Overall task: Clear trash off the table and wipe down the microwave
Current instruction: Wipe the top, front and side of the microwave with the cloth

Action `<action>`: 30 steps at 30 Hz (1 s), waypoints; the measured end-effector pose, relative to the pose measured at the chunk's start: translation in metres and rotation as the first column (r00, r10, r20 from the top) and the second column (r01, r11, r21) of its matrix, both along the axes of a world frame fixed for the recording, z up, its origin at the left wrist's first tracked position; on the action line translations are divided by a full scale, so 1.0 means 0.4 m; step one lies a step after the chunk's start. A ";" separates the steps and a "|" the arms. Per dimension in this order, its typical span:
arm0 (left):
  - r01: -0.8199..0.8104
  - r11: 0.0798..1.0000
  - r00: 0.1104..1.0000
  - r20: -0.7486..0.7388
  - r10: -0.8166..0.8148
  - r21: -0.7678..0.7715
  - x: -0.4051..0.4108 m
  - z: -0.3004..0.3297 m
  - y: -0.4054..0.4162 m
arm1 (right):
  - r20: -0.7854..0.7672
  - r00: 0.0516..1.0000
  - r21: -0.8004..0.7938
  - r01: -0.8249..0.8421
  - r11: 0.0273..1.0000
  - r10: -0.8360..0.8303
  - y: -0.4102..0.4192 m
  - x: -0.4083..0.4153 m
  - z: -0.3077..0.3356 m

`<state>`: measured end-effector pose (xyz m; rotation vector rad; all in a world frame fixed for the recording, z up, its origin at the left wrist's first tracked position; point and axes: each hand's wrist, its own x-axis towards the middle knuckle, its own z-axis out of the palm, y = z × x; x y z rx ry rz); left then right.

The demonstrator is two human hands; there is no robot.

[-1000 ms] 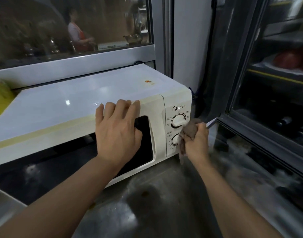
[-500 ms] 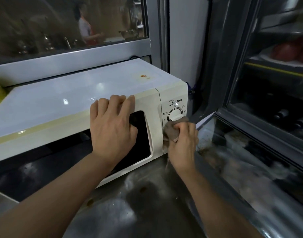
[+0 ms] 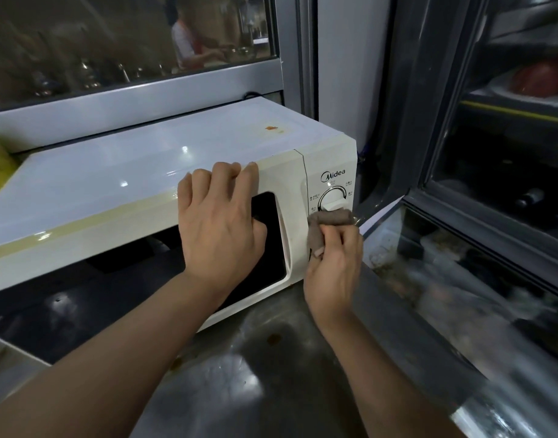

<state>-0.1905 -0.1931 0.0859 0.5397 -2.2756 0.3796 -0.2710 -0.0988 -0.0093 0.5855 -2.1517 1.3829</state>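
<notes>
Right hand (image 3: 333,267) grip pinches cloth (image 3: 329,224) against microwave (image 3: 164,184) panel; left hand (image 3: 219,229) flat on door; microwave long axis left-right.

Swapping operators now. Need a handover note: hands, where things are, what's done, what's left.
Left hand: flat on the microwave door, fingers over the top front edge, steadying it.
Right hand: grips a brown cloth, pressed to the control panel just under the upper knob.
Microwave sits on the steel counter, door closed.
Done: can't tell which areas are already wiped.
Left: finish the panel; an orange spot remains on the top. No trash in view.
</notes>
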 end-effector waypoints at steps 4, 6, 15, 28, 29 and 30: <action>-0.009 1.000 1.000 -0.023 0.009 -0.009 -0.003 -0.005 -0.003 | 0.092 0.996 -0.090 0.002 0.996 0.006 -0.010 0.024 -0.040; -0.009 1.000 1.000 -0.023 0.008 -0.009 -0.004 -0.007 -0.003 | 0.142 0.990 -0.143 -0.004 0.990 0.025 -0.016 0.025 -0.061; -0.002 1.000 1.000 0.005 0.002 -0.003 -0.002 -0.010 -0.007 | 0.475 0.873 -0.073 -0.087 0.994 0.111 -0.003 0.015 -0.205; -0.026 0.999 1.000 0.001 0.026 0.032 0.000 -0.001 0.007 | 0.270 0.940 -0.245 -0.143 0.959 0.209 0.063 -0.215 0.035; -0.024 0.999 1.000 -0.004 0.024 0.034 -0.001 -0.003 0.008 | 0.275 0.940 -0.250 -0.132 0.959 0.201 0.055 -0.198 0.017; -0.022 0.999 1.000 -0.004 0.022 0.032 -0.002 -0.004 0.008 | 0.281 0.938 -0.271 -0.124 0.954 0.202 0.048 -0.183 -0.003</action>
